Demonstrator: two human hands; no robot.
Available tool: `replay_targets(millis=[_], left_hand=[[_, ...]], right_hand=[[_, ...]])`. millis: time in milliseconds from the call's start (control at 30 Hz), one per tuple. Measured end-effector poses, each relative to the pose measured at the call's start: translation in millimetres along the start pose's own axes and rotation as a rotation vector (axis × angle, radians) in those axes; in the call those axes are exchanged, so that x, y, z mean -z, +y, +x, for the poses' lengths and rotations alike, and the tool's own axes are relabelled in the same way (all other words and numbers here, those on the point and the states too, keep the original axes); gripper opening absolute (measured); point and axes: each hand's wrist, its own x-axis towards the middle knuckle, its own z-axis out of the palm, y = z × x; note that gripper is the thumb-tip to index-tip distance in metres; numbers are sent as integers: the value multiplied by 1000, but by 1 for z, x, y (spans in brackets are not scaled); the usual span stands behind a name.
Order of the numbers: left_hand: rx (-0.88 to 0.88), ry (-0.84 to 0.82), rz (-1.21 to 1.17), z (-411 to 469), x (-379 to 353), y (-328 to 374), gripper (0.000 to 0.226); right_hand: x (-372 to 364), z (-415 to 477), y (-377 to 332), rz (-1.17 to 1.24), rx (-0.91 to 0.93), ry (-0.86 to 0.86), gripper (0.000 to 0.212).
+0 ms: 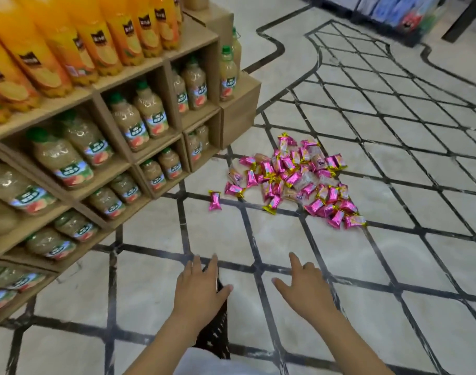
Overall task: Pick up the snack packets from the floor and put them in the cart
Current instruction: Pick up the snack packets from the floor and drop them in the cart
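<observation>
Several pink and gold snack packets (pixel 293 180) lie in a loose pile on the tiled floor ahead, with one stray packet (pixel 214 200) off to the pile's left. My left hand (pixel 201 288) hovers low in the middle, fingers apart, over a dark mesh cart or basket (pixel 216 334) that is mostly hidden under my arm. To the right, my right hand (pixel 304 285) is open with fingers spread and holds nothing. Both hands are well short of the pile.
A cardboard shelf unit (pixel 161 142) filled with juice bottles stands on the left, its corner close to the packets. Orange drink bottles (pixel 77 36) line its top. Another display (pixel 399 14) stands at the far back right.
</observation>
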Motion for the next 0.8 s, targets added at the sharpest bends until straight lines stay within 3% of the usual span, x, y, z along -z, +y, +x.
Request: replay_targets(millis=[200, 400, 800], left_hand=[[-71, -1, 50, 124, 101, -10, 77], [-16, 50, 145, 218, 164, -20, 77], [299, -67, -47, 363, 155, 26, 79]], right_hand=[[72, 101, -62, -55, 11, 19, 76], [115, 185, -97, -43, 30, 18, 73], [173, 413, -68, -251, 199, -225, 75]])
